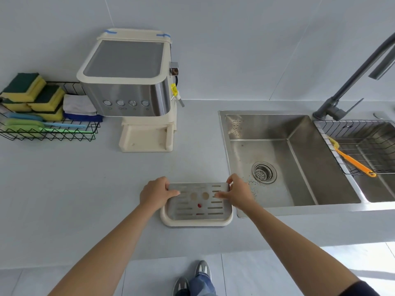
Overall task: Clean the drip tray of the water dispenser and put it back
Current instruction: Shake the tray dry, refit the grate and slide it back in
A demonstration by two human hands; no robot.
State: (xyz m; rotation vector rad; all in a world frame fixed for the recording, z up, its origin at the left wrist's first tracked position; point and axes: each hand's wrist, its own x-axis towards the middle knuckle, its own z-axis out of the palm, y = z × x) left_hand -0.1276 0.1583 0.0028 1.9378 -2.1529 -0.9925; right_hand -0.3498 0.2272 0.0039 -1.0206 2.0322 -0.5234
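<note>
Both hands pinch the metal grate [197, 199] by its far corners: left hand [155, 193] at the left corner, thumb on top; right hand [237, 194] at the right corner, fingers over the edge. Grate tilted, far edge lifted off the cream tray [195, 222], near edge down inside it. Tray sits on the counter [85, 189], just left of the sink [277, 159]. Red spot on grate. Dispenser [130, 88] stands farther back, its base slot bare. Basket [49, 129] with sponges [32, 90] to its left. Orange brush [352, 160] on the sink rack [363, 146]; faucet [352, 77] behind.
</note>
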